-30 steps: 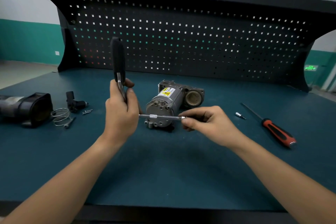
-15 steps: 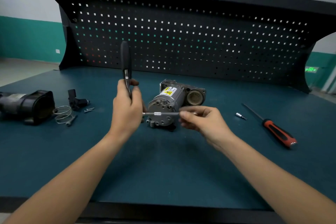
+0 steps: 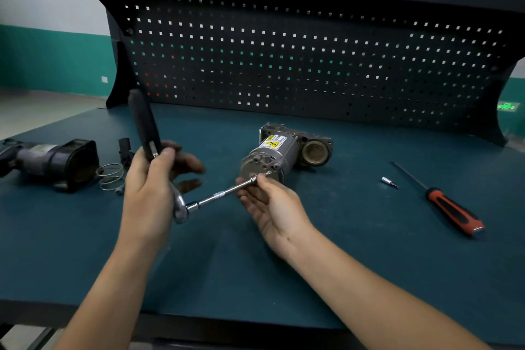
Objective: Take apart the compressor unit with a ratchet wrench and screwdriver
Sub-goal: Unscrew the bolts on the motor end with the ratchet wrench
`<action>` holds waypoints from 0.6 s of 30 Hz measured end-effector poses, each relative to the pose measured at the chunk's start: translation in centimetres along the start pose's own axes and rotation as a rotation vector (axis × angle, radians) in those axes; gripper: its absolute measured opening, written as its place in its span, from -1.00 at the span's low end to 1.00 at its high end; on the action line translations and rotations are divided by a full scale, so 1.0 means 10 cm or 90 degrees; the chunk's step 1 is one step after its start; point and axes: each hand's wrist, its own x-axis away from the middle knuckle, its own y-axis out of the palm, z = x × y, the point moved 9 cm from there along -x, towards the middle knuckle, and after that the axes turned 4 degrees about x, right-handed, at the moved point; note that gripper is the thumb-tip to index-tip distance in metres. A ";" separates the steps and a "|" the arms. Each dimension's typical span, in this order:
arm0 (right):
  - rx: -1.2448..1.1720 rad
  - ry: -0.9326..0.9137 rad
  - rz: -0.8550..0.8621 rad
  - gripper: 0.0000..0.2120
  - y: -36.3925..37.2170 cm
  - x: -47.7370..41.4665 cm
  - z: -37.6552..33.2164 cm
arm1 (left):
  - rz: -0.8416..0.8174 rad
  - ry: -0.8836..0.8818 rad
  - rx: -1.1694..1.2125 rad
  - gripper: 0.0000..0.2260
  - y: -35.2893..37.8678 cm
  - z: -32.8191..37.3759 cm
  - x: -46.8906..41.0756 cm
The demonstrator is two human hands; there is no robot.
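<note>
The left hand (image 3: 150,193) grips the ratchet wrench (image 3: 143,122) where the black handle meets the shaft. The handle stands up and away from the person, and the chrome head sits just below the palm. An extension bar (image 3: 220,194) runs from that head across to the right hand (image 3: 272,204), which lies palm up with its fingertips (image 3: 257,179) pinching the bar's far end. The compressor unit (image 3: 270,156) lies on its side just beyond the right hand, with its round end face turned toward the bar. Whether the tip is seated there yet is too small to tell.

The step looks like lining the tool up on that end face. To do it well, the right fingers should guide the tip fully home before any swing. The bar should then run square to the face rather than at its present slant. One hand likely needs to brace the housing, since nothing clamps it.

The screwdriver (image 3: 451,210) and a loose bit (image 3: 389,182) lie well to the right of the right hand. A wire spring (image 3: 110,176) and a removed dark housing (image 3: 56,162) lie left of the left hand.
</note>
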 end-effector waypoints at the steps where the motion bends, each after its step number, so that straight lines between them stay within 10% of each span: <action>1: 0.004 -0.002 -0.001 -0.87 -0.01 0.00 0.00 | 0.009 -0.008 0.045 -0.83 0.00 0.00 0.02; 18: -0.022 0.025 0.019 -0.78 -0.11 -0.01 -0.04 | -0.132 0.086 0.141 -0.76 0.40 0.23 0.28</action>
